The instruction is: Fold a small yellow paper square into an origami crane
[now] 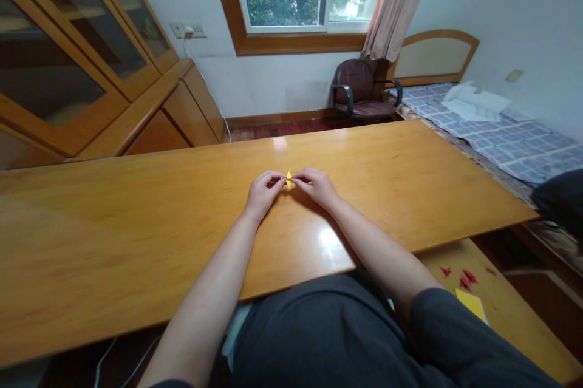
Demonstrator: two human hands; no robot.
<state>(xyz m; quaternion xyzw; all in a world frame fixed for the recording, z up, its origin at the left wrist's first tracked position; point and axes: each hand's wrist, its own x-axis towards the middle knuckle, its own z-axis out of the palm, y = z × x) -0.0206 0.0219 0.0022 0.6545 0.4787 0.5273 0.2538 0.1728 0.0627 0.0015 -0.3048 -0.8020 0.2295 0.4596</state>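
A small folded piece of yellow paper [288, 179] rests on the long wooden table [136, 224], near its middle. My left hand [263, 192] pinches it from the left with curled fingers. My right hand [317, 185] pinches it from the right, fingertips pressed together on the fold. Both wrists lie on the tabletop. Most of the paper is hidden between my fingertips.
A lower bench [510, 309] at the right holds several small red folded paper pieces [464, 279] and a yellow paper sheet [471, 304]. Beyond the table stand a dark chair [359, 90], a bed [510, 133] and a glass-door wooden cabinet [82, 54].
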